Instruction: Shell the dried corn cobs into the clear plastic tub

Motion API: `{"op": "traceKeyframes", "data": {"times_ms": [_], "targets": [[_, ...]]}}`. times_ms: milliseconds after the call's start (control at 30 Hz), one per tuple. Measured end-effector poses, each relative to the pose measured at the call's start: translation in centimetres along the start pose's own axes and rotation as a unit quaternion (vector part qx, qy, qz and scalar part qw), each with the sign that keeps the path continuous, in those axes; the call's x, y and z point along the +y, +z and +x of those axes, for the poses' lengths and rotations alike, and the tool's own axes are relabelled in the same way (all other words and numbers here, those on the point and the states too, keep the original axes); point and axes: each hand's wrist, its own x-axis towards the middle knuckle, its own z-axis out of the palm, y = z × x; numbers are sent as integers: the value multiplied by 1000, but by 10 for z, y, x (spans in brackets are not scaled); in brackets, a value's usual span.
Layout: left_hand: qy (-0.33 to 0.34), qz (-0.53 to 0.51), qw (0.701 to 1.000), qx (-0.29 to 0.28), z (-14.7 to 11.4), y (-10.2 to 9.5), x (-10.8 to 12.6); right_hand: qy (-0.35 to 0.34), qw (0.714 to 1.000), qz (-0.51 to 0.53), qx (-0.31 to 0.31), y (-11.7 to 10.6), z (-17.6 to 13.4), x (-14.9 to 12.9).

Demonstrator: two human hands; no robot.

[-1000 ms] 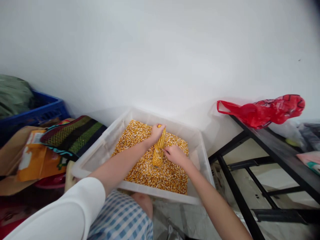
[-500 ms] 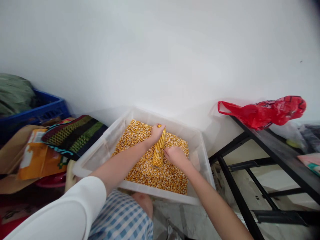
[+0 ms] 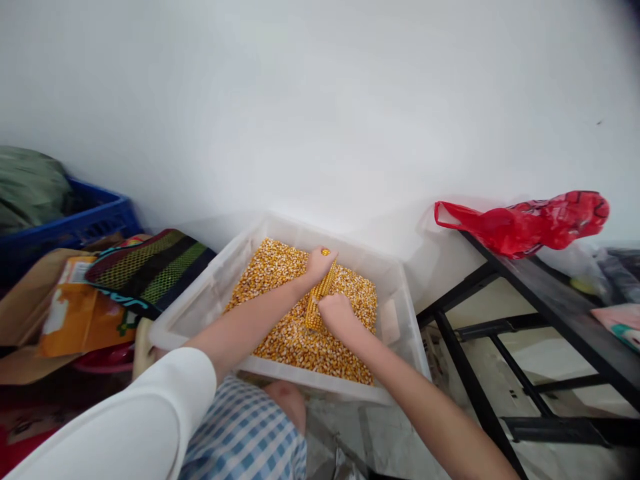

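1 corn ear [image 3: 324, 287], mid-frame: seemingly being shelled; next push needs steadiness
Left hand [image 3: 318, 264]: fingers closed round it
Right hand [image 3: 337, 312]: fingers curled, hold unclear

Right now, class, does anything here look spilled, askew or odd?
The red bag lies crumpled, one end sticking out past the corner of the black table, so it looks carelessly dropped. No spill shows: the loose kernels lie in the tub.

two grips [image 3: 339, 313], one corn cob [image 3: 325, 285], one translucent tub [image 3: 200, 320], one blue crate [image 3: 103, 220], one red bag [image 3: 530, 225]; kernels [image 3: 280, 267] uncountable.
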Motion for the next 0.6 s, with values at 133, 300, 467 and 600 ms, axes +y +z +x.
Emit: {"op": "traceKeyframes", "data": {"times_ms": [133,300,467,600], "targets": [[16,17,1000,-2,-4,0,3,13,1000,-17,15,2,0,11],[37,15,999,-14,-6,0,5,-3,999,36,36,5,0,31],[45,26,998,-28,-5,-2,6,-54,989,123,56,10,4,48],[77,32,995,-56,-12,-1,12,-75,977,195,54,13,9,54]]}}
